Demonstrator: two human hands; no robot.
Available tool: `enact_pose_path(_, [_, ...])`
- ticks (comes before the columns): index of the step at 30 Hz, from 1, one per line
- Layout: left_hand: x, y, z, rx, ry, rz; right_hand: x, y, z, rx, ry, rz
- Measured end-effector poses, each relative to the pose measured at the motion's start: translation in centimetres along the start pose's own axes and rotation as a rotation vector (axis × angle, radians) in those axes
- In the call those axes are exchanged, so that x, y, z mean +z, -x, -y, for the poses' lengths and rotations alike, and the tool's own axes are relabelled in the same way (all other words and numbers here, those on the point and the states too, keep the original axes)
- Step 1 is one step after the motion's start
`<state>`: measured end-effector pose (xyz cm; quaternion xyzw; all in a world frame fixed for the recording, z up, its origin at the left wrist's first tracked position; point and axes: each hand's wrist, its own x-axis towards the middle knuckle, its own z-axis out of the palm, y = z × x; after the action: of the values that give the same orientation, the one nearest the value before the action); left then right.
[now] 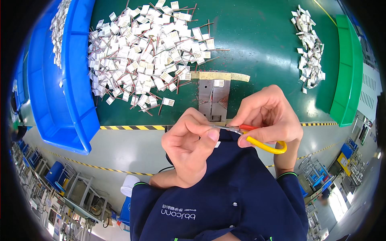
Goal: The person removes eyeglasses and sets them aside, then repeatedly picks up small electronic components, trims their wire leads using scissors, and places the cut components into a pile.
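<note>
My right hand point(273, 118) is closed round a small pair of pliers point(265, 147) with one red and one yellow handle. Its metal jaws point left and meet the fingertips of my left hand point(191, 146). Thumb and fingers are pinched together there, and a bit of a small white USB connector point(217, 144) shows under the thumb; the rest of it is hidden. Whatever sits between the jaws is too small to make out. Just beyond my hands, a metal fixture block point(219, 98) stands at the table edge, with another white connector point(219, 83) on its far end.
A large heap of white USB connectors with thin red and dark wires point(140, 56) covers the table's left side. A smaller pile point(310, 52) lies at right, beside a green bin point(348, 72). A blue bin point(78, 80) borders the heap. Striped tape point(132, 127) marks the front edge.
</note>
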<state>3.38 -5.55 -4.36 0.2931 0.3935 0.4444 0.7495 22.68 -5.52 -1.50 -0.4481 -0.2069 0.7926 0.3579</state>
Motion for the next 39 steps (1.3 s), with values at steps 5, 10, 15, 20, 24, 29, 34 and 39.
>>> enact_pose_path(5, [0.1,0.1,-0.1,-0.003,0.030,-0.017,-0.6,0.1,-0.8,-0.082,0.019,0.090])
enact_pose_path(10, [0.0,0.1,0.2,-0.002,0.011,-0.002,-0.8,0.5,-0.5,-0.149,0.033,0.037])
enact_pose_path(15, [-0.2,0.1,0.2,-0.011,0.020,0.005,-0.8,0.6,-0.3,-0.154,-0.056,-0.015])
enact_pose_path(20, [-0.9,-1.5,-1.0,0.319,-0.329,-0.040,-1.5,0.7,-1.0,-0.199,-0.019,-0.035])
enact_pose_path(24, [-0.3,-3.8,-2.5,0.598,-0.745,-0.248,-1.7,0.8,-1.2,-0.218,-0.028,-0.047])
enact_pose_path(29, [-0.4,-4.4,-3.1,0.665,-1.466,0.197,-1.9,0.7,-1.7,-0.229,-0.044,-0.063])
enact_pose_path(34, [-1.3,-4.7,-1.3,0.866,-1.487,0.165,-1.3,0.3,-2.4,-0.289,-0.049,-0.128])
enact_pose_path(39, [-1.0,-4.9,-1.4,0.856,-1.452,0.145,-0.2,-0.1,-1.6,-0.293,0.099,-0.423])
